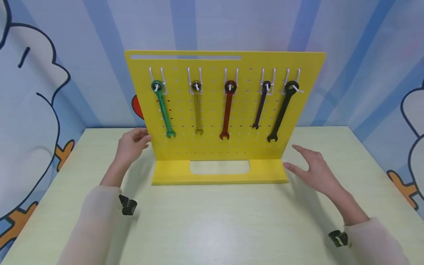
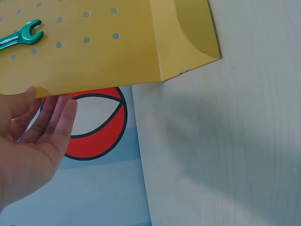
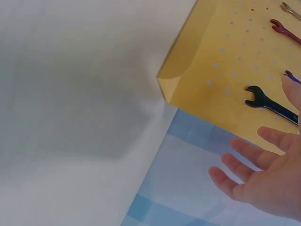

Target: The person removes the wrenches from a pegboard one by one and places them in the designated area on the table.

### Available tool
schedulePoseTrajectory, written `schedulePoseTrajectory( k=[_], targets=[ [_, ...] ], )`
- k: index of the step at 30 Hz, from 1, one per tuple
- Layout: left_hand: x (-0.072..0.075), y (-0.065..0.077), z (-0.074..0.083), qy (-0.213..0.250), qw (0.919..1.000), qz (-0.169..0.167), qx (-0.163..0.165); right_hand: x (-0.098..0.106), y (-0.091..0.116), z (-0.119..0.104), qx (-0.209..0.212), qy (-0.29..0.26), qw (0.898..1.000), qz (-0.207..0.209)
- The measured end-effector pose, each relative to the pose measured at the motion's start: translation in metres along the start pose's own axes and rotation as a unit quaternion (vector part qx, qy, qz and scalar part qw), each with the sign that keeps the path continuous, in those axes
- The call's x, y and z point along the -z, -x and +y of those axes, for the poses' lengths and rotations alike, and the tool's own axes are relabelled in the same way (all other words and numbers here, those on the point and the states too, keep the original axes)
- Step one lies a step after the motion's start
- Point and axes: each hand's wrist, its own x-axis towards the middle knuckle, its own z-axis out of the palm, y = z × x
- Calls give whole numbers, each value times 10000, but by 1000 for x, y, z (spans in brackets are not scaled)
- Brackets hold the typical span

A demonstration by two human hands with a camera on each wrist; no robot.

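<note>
Right now the yellow pegboard [image 1: 213,114] is standing on the tabletop [image 1: 212,221], five wrenches [image 1: 228,110] hanging on it. The left hand [image 1: 130,145] is hovering at its left edge, thumb and fingers parted, contact unclear; the right hand [image 1: 314,169] is holding its fingers apart beside the right edge.

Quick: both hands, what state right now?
Left hand: holding the yellow pegboard at its left edge, thumb in front, fingers behind.
Right hand: open, holding nothing, beside the right edge.
</note>
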Motion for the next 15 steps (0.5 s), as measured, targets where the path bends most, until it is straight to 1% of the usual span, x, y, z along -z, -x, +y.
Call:
schedulePoseTrajectory(
  k=[3, 8, 12, 15],
  targets=[
    [-1, -2, 1, 165, 9998, 79, 69, 9, -6, -5, 0, -250, 9996, -155],
    [-3, -4, 1, 214, 9995, 146, 186, 24, -21, -16, 108, -806, 9961, -355],
    [-4, -5, 1, 279, 9992, 150, 244, 38, -34, -29, 206, -1187, 9922, -306],
    [-3, -7, 0, 318, 9991, 124, 271, 48, -42, -38, 52, -1392, 9901, -161]
  ],
)
